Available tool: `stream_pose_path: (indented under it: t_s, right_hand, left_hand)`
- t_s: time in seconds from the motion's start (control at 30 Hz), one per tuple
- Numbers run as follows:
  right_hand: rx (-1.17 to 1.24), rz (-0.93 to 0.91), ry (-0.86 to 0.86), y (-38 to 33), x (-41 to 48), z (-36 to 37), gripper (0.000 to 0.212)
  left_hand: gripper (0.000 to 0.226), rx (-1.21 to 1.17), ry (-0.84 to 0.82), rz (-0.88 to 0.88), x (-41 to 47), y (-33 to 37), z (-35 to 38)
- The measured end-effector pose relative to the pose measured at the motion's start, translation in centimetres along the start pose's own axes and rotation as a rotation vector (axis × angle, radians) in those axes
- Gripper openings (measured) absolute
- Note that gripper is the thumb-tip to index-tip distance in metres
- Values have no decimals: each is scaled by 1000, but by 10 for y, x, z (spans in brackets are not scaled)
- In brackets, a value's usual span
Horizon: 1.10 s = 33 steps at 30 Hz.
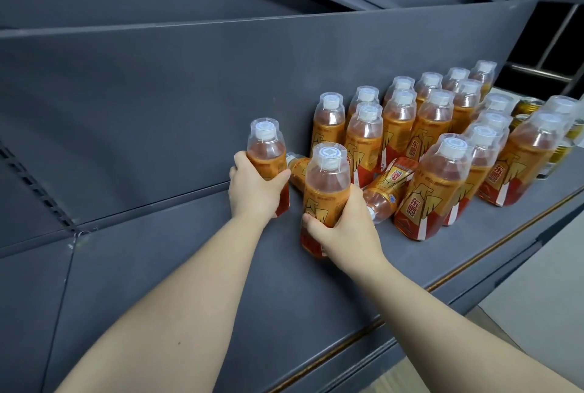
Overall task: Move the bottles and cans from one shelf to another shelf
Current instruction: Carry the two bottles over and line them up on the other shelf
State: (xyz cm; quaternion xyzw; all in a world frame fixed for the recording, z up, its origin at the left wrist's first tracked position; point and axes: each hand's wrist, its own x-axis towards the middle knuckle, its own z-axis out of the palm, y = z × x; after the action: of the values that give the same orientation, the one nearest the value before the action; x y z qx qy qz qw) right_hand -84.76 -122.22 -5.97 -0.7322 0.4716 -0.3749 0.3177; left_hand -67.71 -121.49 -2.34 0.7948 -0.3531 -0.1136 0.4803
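Observation:
On a dark grey shelf (196,266) stand several orange drink bottles with white caps under clear covers. My left hand (252,190) grips one upright bottle (267,152) at the left end of the group. My right hand (343,225) grips a second upright bottle (327,181) just in front of it. Two bottles lie on their sides behind my hands: one (387,187) to the right of my right hand, another (297,166) partly hidden between the two held bottles. Gold cans (531,106) stand at the far right behind the bottles.
The shelf's back panel (189,92) rises close behind the bottles. An upper shelf edge (284,18) runs overhead. The shelf's front edge (410,301) has a brown strip. Bare shelf surface stretches to the left of my hands. Pale floor (543,282) shows at lower right.

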Motion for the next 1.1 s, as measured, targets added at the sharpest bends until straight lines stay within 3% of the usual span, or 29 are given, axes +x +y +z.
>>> stream_pose_path:
  t_s: [0.17,0.47,0.7,0.9,1.1]
  right_hand:
    - [31,-5,4,-1,-2,1,72]
    - [53,15,-8,-4,-4,1,74]
    - [65,23,-14,-5,-6,0,75]
    - [64,19,-20,-16,-6,-7,60]
    - [83,-10,-40,-25,-22,-20,58]
  left_hand:
    - [63,28,1,19,-23,-4,-13]
    - [81,109,23,23,-51,-9,-26]
    - [73,15,-51,-12,-50,-17,-21]
    - [63,32,-32,-23,-54,-13,-23]
    - [63,55,-5,-25,-85,-7,-39]
